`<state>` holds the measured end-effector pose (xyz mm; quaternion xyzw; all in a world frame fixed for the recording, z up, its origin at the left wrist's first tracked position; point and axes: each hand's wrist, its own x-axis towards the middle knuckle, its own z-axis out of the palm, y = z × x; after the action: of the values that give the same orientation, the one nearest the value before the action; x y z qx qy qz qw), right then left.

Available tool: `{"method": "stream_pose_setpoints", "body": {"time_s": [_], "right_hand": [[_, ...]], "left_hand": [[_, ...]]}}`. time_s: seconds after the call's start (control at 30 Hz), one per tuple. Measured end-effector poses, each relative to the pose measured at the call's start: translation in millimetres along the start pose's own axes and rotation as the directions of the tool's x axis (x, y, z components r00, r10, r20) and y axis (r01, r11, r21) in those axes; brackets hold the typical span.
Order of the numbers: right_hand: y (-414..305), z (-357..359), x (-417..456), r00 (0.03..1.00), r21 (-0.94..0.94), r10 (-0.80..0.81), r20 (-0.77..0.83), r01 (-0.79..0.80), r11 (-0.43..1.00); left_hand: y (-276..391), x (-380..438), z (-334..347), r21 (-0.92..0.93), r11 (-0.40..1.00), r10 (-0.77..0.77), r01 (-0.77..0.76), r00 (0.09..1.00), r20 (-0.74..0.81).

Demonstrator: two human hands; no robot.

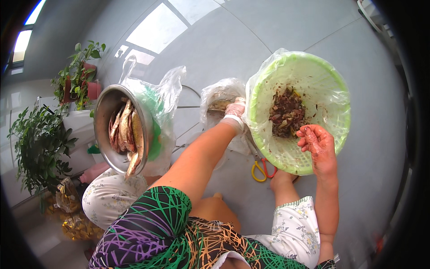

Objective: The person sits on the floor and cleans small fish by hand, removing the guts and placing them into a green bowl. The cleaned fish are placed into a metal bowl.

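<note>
My left hand, in a clear plastic glove with a white band at the wrist, reaches to a clear plastic bag. A whole fish shows in the bag beside it; my fingertips are hidden, so a grip cannot be made out. Bare and stained reddish, my right hand hovers over the near right rim of a light green plastic basket. Its fingers are curled in against the thumb, with nothing visible between them. A clear liner covers the basket's inside, and dark fish entrails lie in it.
Several slit fish fill a stainless steel bowl at left, against a plastic bag with something green. Scissors with red and yellow handles lie by my foot. Potted plants line the left side.
</note>
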<state>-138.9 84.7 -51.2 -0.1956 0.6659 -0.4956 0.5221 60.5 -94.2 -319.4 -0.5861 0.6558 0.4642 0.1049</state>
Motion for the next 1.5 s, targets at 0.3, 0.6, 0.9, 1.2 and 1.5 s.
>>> {"method": "stream_pose_setpoints", "body": {"time_s": [0.3,0.6,0.9,1.2,1.5], "right_hand": [[-8,7,5,1.000,-0.013,0.006,0.012,-0.006,1.000],[-15,9,3,0.992,-0.099,-0.035,0.122,0.047,0.994],[-45,3,-12,0.791,-0.108,-0.527,0.310,0.580,0.808],[-41,-22,-14,0.776,-0.093,-0.564,0.283,0.607,0.789],[-36,-25,-11,0.822,-0.095,-0.483,0.302,0.530,0.843]], "left_hand": [[-5,-44,-31,-0.083,0.986,0.109,-0.147,0.929,-0.353],[63,-165,-90,-0.930,0.280,0.026,-0.236,0.971,-0.239],[174,-266,-129,-0.882,0.425,0.336,0.204,0.869,0.363],[212,-264,-124,-0.675,0.717,0.352,0.172,0.747,0.564],[197,-243,-118,-0.559,0.327,0.423,0.762,0.411,0.808]]}}
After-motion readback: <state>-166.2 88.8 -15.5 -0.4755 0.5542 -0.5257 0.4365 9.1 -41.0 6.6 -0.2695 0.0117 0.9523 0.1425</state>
